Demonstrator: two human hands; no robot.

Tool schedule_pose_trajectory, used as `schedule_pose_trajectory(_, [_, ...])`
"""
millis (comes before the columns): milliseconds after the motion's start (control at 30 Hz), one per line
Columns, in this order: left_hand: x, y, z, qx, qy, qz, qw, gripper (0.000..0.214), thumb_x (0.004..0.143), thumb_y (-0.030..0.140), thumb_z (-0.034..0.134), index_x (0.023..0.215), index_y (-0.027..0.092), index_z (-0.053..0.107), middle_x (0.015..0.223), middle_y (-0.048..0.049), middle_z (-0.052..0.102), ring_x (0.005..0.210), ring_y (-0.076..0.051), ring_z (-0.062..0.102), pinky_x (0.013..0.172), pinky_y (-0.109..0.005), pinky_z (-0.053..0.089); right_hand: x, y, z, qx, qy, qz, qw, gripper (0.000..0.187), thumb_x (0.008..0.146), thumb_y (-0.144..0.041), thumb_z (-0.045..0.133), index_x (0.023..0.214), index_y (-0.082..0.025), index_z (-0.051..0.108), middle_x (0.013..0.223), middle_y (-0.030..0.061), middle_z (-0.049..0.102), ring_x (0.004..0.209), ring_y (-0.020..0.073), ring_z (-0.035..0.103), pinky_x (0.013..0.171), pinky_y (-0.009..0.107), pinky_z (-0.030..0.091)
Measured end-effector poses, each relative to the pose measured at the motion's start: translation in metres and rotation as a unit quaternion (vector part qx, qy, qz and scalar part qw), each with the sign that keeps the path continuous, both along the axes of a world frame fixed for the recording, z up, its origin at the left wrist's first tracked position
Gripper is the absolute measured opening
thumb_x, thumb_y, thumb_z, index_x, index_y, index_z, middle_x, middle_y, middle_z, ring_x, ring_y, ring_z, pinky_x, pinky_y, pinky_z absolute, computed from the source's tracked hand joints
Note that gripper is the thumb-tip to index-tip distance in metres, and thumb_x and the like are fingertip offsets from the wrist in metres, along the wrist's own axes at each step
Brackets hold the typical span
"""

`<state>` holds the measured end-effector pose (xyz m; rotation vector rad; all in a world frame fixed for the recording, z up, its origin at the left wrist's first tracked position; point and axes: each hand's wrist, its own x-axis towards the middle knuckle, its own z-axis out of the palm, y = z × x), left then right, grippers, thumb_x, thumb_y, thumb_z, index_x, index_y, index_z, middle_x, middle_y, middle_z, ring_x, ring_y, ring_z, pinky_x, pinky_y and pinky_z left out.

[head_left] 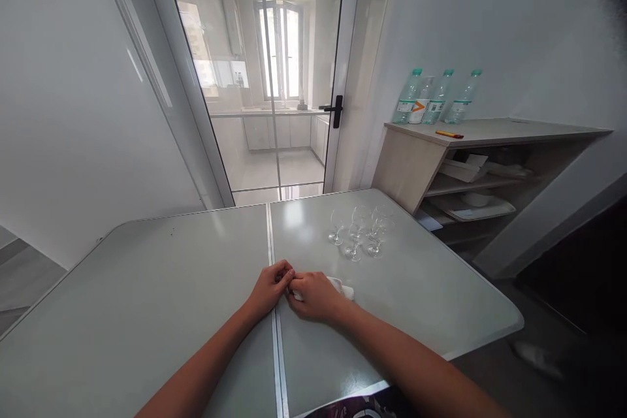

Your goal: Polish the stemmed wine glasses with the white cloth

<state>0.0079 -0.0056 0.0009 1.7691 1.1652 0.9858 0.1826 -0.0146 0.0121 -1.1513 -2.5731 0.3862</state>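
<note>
My left hand (273, 286) rests near the table's centre seam with its fingers curled closed, its fingertips meeting those of my right hand. Whatever those fingers may hold is hidden. My right hand (316, 295) is closed over a folded white cloth (345, 290). Part of this cloth sticks out behind the wrist, and a bit of white shows under the fingers. Beyond my right hand, several clear stemmed glasses (353, 251) stand close together on the pale table (161, 294).
Past the table's far edge is a glass door with a black handle (337, 111). To the right, a wooden shelf unit (411, 160) carries several plastic bottles (459, 101) and a yellow-and-red stick-like item (449, 134). Trays (482, 209) lie on its lower shelf.
</note>
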Motion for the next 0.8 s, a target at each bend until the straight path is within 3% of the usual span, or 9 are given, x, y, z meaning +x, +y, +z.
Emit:
schedule_pose_trajectory(67, [0.0, 0.001, -0.001, -0.005, 0.001, 0.003, 1.0, 0.033, 0.094, 0.043, 0.052, 0.076, 0.017, 0.055, 0.062, 0.005, 0.045, 0.058, -0.011, 0.04, 0.057, -0.023, 0.032, 0.006, 0.007, 0.003, -0.021, 0.006, -0.069, 0.997, 0.02, 0.092, -0.03, 0.055, 0.088, -0.021, 0.073, 0.088, 0.0037, 0.075, 0.083, 0.0172, 0.069, 0.071, 0.024, 0.039])
schedule_pose_trajectory(133, [-0.001, 0.002, -0.003, -0.018, -0.003, 0.005, 1.0, 0.032, 0.094, 0.044, 0.051, 0.077, 0.017, 0.054, 0.061, 0.006, 0.041, 0.056, -0.01, 0.037, 0.055, -0.023, 0.029, 0.021, 0.014, 0.006, -0.044, -0.016, -0.198, 0.979, 0.028, 0.094, -0.034, 0.053, 0.084, -0.02, 0.074, 0.084, 0.0077, 0.075, 0.081, 0.0191, 0.07, 0.07, 0.024, 0.042])
schedule_pose_trajectory(233, [0.0, 0.002, -0.004, -0.021, 0.001, 0.006, 1.0, 0.031, 0.094, 0.044, 0.051, 0.078, 0.018, 0.055, 0.062, 0.006, 0.039, 0.057, -0.011, 0.036, 0.056, -0.023, 0.028, 0.054, 0.019, 0.009, -0.076, -0.077, -0.383, 0.917, 0.031, 0.092, -0.04, 0.055, 0.089, -0.016, 0.075, 0.092, 0.0161, 0.075, 0.088, 0.0246, 0.072, 0.073, 0.028, 0.046])
schedule_pose_trajectory(300, [0.001, 0.002, -0.004, -0.011, 0.018, 0.006, 1.0, 0.031, 0.094, 0.043, 0.051, 0.078, 0.017, 0.056, 0.062, 0.0056, 0.039, 0.059, -0.011, 0.036, 0.057, -0.024, 0.029, 0.077, 0.019, 0.009, -0.093, -0.101, -0.439, 0.888, 0.034, 0.09, -0.044, 0.058, 0.095, -0.014, 0.075, 0.099, 0.0188, 0.075, 0.094, 0.0282, 0.072, 0.077, 0.031, 0.048])
schedule_pose_trajectory(467, [0.002, -0.006, 0.004, 0.002, 0.046, -0.033, 0.998, 0.025, 0.093, 0.035, 0.05, 0.077, 0.017, 0.057, 0.062, 0.0048, 0.04, 0.06, -0.011, 0.036, 0.058, -0.024, 0.029, 0.105, 0.025, 0.011, -0.092, -0.098, -0.484, 0.865, 0.044, 0.091, -0.051, 0.053, 0.1, -0.013, 0.073, 0.104, 0.0199, 0.074, 0.101, 0.032, 0.071, 0.083, 0.036, 0.051])
schedule_pose_trajectory(567, [0.001, -0.015, 0.01, 0.031, 0.086, -0.158, 0.983, 0.017, 0.087, 0.022, 0.054, 0.071, 0.017, 0.053, 0.061, 0.0055, 0.037, 0.058, -0.01, 0.033, 0.056, -0.023, 0.028, 0.106, 0.036, 0.012, -0.075, -0.074, -0.518, 0.849, 0.052, 0.091, -0.055, 0.051, 0.112, -0.01, 0.068, 0.104, 0.0213, 0.073, 0.098, 0.0337, 0.071, 0.081, 0.038, 0.052])
schedule_pose_trajectory(667, [0.0, -0.022, 0.014, 0.074, 0.134, -0.288, 0.945, 0.017, 0.073, 0.008, 0.058, 0.063, 0.018, 0.047, 0.057, 0.0068, 0.035, 0.054, -0.008, 0.03, 0.054, -0.023, 0.027, 0.106, 0.047, 0.01, -0.073, -0.036, -0.542, 0.836, 0.056, 0.09, -0.056, 0.051, 0.117, -0.009, 0.065, 0.103, 0.0208, 0.073, 0.096, 0.0336, 0.071, 0.078, 0.038, 0.052])
schedule_pose_trajectory(800, [0.0, -0.024, 0.016, 0.089, 0.143, -0.304, 0.938, 0.02, 0.068, 0.004, 0.056, 0.062, 0.018, 0.044, 0.056, 0.0073, 0.033, 0.052, -0.008, 0.029, 0.052, -0.024, 0.027, 0.11, 0.053, 0.004, -0.052, 0.017, -0.53, 0.846, 0.045, 0.093, -0.05, 0.047, 0.111, -0.016, 0.071, 0.104, 0.0174, 0.074, 0.095, 0.0298, 0.071, 0.076, 0.033, 0.05])
